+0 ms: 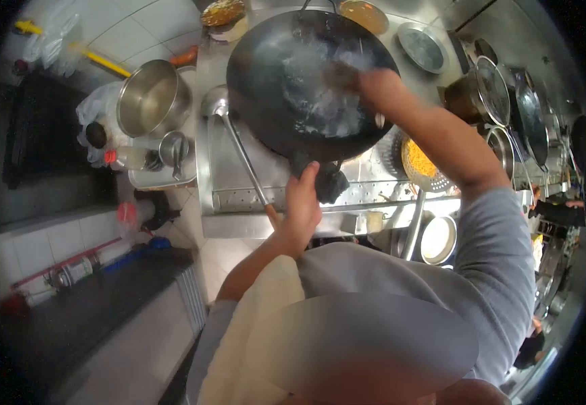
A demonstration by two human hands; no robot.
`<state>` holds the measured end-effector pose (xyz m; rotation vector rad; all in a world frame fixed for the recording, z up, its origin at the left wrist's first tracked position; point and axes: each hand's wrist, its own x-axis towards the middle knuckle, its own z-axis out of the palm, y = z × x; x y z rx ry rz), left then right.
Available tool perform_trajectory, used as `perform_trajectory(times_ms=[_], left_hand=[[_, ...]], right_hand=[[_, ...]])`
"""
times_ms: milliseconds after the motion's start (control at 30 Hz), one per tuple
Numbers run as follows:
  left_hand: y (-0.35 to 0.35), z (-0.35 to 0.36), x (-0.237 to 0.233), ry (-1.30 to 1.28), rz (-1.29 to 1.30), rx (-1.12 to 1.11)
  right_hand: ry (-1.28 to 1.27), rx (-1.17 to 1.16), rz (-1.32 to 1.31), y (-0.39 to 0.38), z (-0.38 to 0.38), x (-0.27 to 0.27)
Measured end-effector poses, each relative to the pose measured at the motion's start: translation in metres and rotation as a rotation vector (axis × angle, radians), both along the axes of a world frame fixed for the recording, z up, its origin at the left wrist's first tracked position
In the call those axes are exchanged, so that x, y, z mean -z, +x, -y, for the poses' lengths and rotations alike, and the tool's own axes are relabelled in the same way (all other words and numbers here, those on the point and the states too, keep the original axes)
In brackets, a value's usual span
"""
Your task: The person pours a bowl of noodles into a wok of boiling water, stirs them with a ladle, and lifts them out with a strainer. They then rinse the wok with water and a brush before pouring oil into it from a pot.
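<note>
The wok [259,81] of foamy water [323,101] is gripped at its handle [328,181] by the left hand [303,199], and the right hand [364,82] (grip too blurred to tell) is held inside it.

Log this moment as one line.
left hand: grips wok handle | right hand: inside wok, amid white foam or steam | ladle: beside wok

Bare steel table [206,158] lies left of the wok [272,101], crossed by a ladle [239,148]. Lidded pots [492,84] crowd the right side.
</note>
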<state>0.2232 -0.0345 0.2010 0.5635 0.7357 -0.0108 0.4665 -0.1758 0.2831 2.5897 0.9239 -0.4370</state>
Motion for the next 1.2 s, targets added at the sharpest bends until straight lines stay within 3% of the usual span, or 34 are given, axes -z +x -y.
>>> perform_trajectory(times_ms=[33, 133, 200, 267, 300, 367, 433, 500, 633, 700, 733, 767, 800, 833, 900, 933, 1000, 1133, 1200], left_hand=[[0.002, 0.0, -0.003, 0.0, 0.019, -0.002], [0.003, -0.006, -0.001, -0.034, -0.018, 0.034], [-0.002, -0.004, -0.005, -0.074, -0.069, 0.089], [-0.004, -0.005, -0.019, 0.229, -0.023, 0.144], [0.001, -0.009, -0.025, 0.114, -0.085, 0.174], [-0.009, -0.013, -0.009, 0.159, -0.031, 0.199], [-0.006, -0.012, 0.001, 0.191, 0.035, 0.237], [0.003, -0.012, 0.001, -0.064, -0.087, 0.132], [0.001, -0.011, 0.001, -0.051, -0.042, 0.078], [0.004, -0.013, -0.002, -0.062, -0.114, 0.11], [-0.005, -0.01, -0.017, 0.265, -0.032, 0.152], [-0.008, -0.012, 0.014, 0.281, -0.007, 0.181], [-0.009, -0.015, 0.044, 0.295, 0.019, 0.212], [-0.007, -0.014, 0.032, 0.297, 0.01, 0.195], [0.002, -0.01, -0.008, 0.054, -0.086, 0.081], [0.003, -0.009, -0.005, 0.054, -0.092, 0.081], [0.001, -0.01, 0.001, 0.028, -0.144, 0.05], [-0.003, -0.013, -0.002, 0.061, -0.136, 0.087], [0.001, -0.013, 0.023, 0.053, -0.109, 0.051]], right_hand=[[0.096, 0.046, 0.119, 0.025, -0.002, 0.02], [0.207, 0.19, 0.142, 0.021, -0.033, 0.028], [0.104, 0.18, -0.017, -0.011, -0.043, 0.022], [0.147, 0.107, -0.183, -0.041, -0.042, 0.024], [0.146, 0.118, -0.188, -0.055, -0.034, 0.018], [0.099, 0.041, -0.261, -0.072, -0.019, -0.018], [0.091, 0.061, -0.204, -0.043, -0.007, -0.008], [0.109, 0.074, -0.12, -0.004, -0.006, 0.01], [0.183, -0.031, -0.112, 0.013, -0.052, 0.039], [0.112, 0.059, -0.311, -0.029, -0.058, -0.006], [0.151, 0.028, -0.351, -0.043, -0.047, -0.017], [0.187, 0.0, -0.397, -0.052, -0.032, -0.025], [0.091, -0.036, -0.46, -0.051, -0.022, -0.041], [-0.009, -0.068, -0.517, -0.048, -0.018, -0.052], [-0.067, -0.037, -0.529, -0.016, -0.028, -0.03], [-0.122, 0.01, -0.538, 0.001, -0.03, -0.015], [0.282, 0.014, -0.244, 0.016, -0.041, 0.018], [0.08, 0.25, -0.445, -0.004, -0.063, -0.019], [-0.036, -0.013, -0.554, -0.026, -0.033, -0.04]])
